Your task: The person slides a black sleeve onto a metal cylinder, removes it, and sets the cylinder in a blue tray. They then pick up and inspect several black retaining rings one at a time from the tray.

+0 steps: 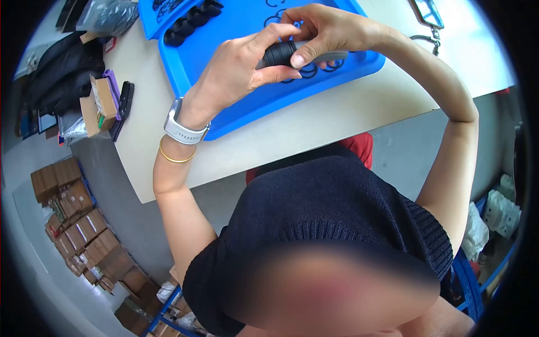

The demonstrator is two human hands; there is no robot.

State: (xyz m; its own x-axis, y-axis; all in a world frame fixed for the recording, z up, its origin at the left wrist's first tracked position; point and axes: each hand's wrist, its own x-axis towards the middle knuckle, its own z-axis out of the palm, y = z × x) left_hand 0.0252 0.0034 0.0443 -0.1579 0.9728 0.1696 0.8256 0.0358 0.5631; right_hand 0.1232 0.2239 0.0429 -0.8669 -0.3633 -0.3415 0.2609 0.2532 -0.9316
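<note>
Over the blue tray (264,115), a black ribbed cylinder (279,54) that looks like closely stacked rings lies sideways between my hands. My left hand (238,64), with a white-strapped watch at the wrist, is closed round its left end, thumb below and fingers above. At the right end my right hand (337,32) grips it, its thumb pressed on the edge of the cylinder. A smooth grey tapered part (331,56) sticks out to the right under the right hand's fingers. Loose black rings (335,65) lie in the tray beneath, partly hidden by my hands.
Black rounded parts (191,23) stand in a row along the tray's left side, near a second blue tray (150,22). A phone-like device (429,12) lies at the back right of the table (146,151). An open cardboard box (96,106) is at the left edge.
</note>
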